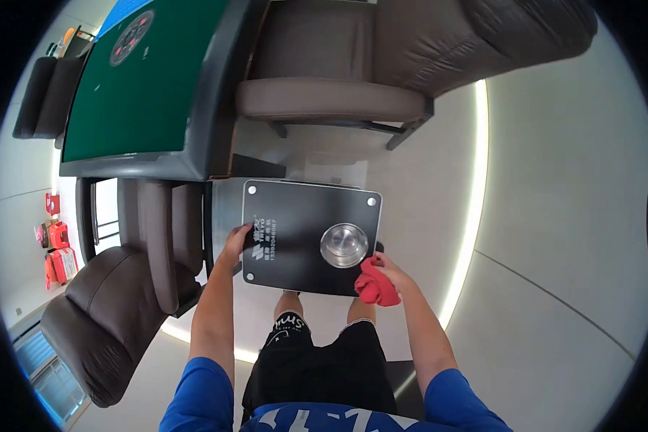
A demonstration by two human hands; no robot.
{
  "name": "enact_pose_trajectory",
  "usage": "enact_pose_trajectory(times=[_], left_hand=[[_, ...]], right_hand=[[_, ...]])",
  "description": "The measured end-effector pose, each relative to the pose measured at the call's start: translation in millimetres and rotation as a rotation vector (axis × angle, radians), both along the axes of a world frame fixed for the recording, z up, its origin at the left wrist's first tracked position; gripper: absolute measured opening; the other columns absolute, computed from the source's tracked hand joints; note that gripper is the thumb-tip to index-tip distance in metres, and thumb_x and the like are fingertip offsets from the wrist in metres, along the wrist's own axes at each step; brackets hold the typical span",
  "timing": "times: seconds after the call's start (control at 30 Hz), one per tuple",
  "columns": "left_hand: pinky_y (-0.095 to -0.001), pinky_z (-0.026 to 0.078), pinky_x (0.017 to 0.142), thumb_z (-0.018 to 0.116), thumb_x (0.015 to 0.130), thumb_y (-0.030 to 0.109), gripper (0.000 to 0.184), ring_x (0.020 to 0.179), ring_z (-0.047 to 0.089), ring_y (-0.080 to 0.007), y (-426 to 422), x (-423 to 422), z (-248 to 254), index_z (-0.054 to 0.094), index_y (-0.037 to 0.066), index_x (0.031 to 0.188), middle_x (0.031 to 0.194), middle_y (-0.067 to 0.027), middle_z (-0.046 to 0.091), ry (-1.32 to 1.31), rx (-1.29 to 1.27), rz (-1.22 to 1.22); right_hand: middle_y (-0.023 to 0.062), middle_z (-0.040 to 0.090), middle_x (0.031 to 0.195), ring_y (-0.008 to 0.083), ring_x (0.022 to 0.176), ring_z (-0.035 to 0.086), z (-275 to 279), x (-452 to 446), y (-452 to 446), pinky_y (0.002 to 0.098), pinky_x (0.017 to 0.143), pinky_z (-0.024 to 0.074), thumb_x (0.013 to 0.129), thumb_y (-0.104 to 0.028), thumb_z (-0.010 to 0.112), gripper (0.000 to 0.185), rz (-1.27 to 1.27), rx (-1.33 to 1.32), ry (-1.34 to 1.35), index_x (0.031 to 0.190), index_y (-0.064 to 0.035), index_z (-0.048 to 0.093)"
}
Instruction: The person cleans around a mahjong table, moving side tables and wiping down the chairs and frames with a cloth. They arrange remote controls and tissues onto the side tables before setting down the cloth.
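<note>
In front of my legs is a small black side table (pixel 302 209) with rounded corners, pale round studs at its corners and white printing near its left side. A shiny round metal cup holder (pixel 344 245) is set toward the right of its top. My left hand (pixel 236 240) grips the table's left edge, with part of the fingers hidden. At the opposite edge, my right hand (pixel 392 269) is closed on a crumpled red cloth (pixel 374 286), which hangs beside the front right corner.
A mahjong table (pixel 140 108) with a green top and dark frame stands at the upper left. One brown leather armchair (pixel 331 97) is beyond the side table; another armchair (pixel 115 302) is at the left. Red bags (pixel 59 252) lie at far left. A light strip (pixel 475 187) curves along the right.
</note>
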State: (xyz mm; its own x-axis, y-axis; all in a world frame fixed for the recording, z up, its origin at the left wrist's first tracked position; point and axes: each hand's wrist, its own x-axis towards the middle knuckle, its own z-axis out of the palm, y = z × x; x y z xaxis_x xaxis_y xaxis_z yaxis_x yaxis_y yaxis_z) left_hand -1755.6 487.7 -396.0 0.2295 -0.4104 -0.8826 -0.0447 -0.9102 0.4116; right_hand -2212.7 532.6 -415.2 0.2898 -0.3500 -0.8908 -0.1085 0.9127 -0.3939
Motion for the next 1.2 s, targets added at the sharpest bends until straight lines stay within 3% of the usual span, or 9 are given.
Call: enact_pose_trajectory(times=[0.07,0.2,0.33,0.47,0.53,0.7,0.83,1.07,1.2], left_hand=[[-0.0590,0.026,0.101,0.059,0.083,0.050,0.065,0.125,0.042,-0.0268,-2.3,-3.0,-3.6,0.046,0.009,0.132,0.130,-0.0089,0.051,0.023,0.068,0.043],[-0.0608,0.026,0.101,0.061,0.081,0.047,0.071,0.127,0.039,-0.0315,-4.3,-4.6,-2.0,0.042,0.004,0.134,0.132,-0.0160,0.049,0.063,0.031,-0.002],[-0.0524,0.033,0.097,0.061,0.081,0.046,0.066,0.122,0.042,-0.0289,-31.4,-81.9,7.7,0.047,0.001,0.128,0.124,-0.0157,0.053,0.027,-0.020,-0.058],[-0.0387,0.045,0.076,0.057,0.084,0.048,0.055,0.097,0.055,-0.0242,-52.6,-159.9,1.9,0.058,0.000,0.111,0.103,-0.0136,0.061,-0.110,-0.052,-0.134],[-0.0304,0.041,0.053,0.054,0.086,0.053,0.055,0.065,0.054,-0.0167,-62.7,-208.9,-10.6,0.061,0.000,0.098,0.076,-0.0078,0.060,-0.223,-0.101,-0.224],[-0.0276,0.036,0.045,0.058,0.087,0.053,0.052,0.054,0.047,-0.0124,-70.4,-288.8,-61.1,0.058,0.001,0.090,0.066,-0.0029,0.051,-0.014,-0.142,-0.151],[-0.0307,0.040,0.053,0.060,0.086,0.053,0.048,0.062,0.046,-0.0110,-78.1,-339.3,-75.0,0.055,0.006,0.088,0.071,0.0004,0.048,0.161,-0.057,-0.102],[-0.0321,0.042,0.062,0.059,0.086,0.055,0.048,0.066,0.046,-0.0119,-68.7,-372.2,-76.7,0.054,0.007,0.090,0.073,0.0005,0.049,0.213,-0.037,-0.078],[-0.0348,0.046,0.069,0.056,0.088,0.054,0.052,0.073,0.054,-0.0161,-48.4,-360.3,-92.5,0.055,0.003,0.098,0.078,-0.0032,0.056,0.218,-0.029,-0.159]], right_hand=[[0.0152,0.041,0.130,0.0263,0.117,0.049,-4.4,-14.1,-7.9,0.0382,0.095,0.0462,0.082,-0.021,0.071,0.072,-0.009,0.067,-0.120,0.141,-0.0113,0.030],[0.0130,0.043,0.127,0.0248,0.115,0.050,2.8,-36.9,-10.5,0.0361,0.094,0.0468,0.083,-0.020,0.070,0.067,-0.141,0.075,-0.130,0.138,-0.0102,0.033],[0.0129,0.045,0.126,0.0248,0.114,0.051,24.3,-121.4,-17.8,0.0358,0.094,0.0470,0.083,-0.021,0.070,0.069,-0.217,0.047,-0.119,0.139,-0.0076,0.032],[0.0133,0.045,0.128,0.0250,0.114,0.052,36.5,-185.0,-22.3,0.0353,0.092,0.0482,0.084,-0.022,0.070,0.073,-0.195,-0.034,0.013,0.141,-0.0047,0.029],[0.0136,0.046,0.127,0.0249,0.112,0.053,36.1,-222.3,-24.2,0.0348,0.090,0.0497,0.085,-0.020,0.068,0.071,-0.255,0.016,0.049,0.142,-0.0040,0.028],[0.0135,0.054,0.118,0.0252,0.097,0.062,37.5,-287.5,-27.8,0.0387,0.077,0.0557,0.088,-0.015,0.063,0.056,-0.375,0.086,0.138,0.136,-0.0103,0.036],[0.0137,0.063,0.097,0.0237,0.079,0.065,37.8,-328.2,-38.4,0.0416,0.065,0.0574,0.087,-0.018,0.064,0.053,-0.492,0.107,0.165,0.134,-0.0130,0.039],[0.0141,0.062,0.098,0.0239,0.078,0.065,20.4,-354.7,-46.7,0.0412,0.063,0.0572,0.087,-0.019,0.064,0.054,-0.477,0.105,0.211,0.134,-0.0136,0.040],[0.0161,0.060,0.104,0.0252,0.079,0.065,19.6,-350.4,-41.0,0.0442,0.064,0.0570,0.088,-0.014,0.062,0.065,-0.445,0.111,0.238,0.141,-0.0185,0.025]])
